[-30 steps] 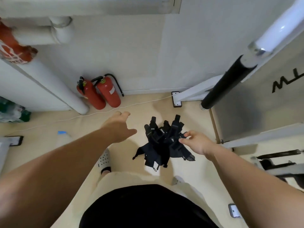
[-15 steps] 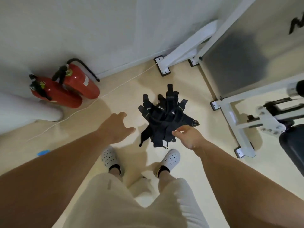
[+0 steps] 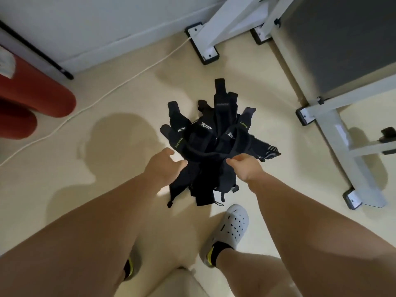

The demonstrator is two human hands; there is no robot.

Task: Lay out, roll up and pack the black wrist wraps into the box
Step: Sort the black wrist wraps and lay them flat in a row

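Left grip (image 3: 165, 168), loose and empty, has moved up to the heap of black fabric wrist wraps (image 3: 216, 136); right grip (image 3: 246, 168) pinches a strap. Laying-out looks next.

You're in what looks like a small gym. On your right the white steel frame (image 3: 334, 133) of an exercise machine stands on black bolted feet (image 3: 205, 50), with a grey panel (image 3: 342, 39) set in it at the far right. A heap of black wraps (image 3: 214, 133) printed with sports logos lies on the cream floor (image 3: 128, 93). Beyond it is a plain white wall (image 3: 85, 22). A white cable (image 3: 128, 78) trails near its foot, and red extinguishers (image 3: 36, 97) sit at the left.
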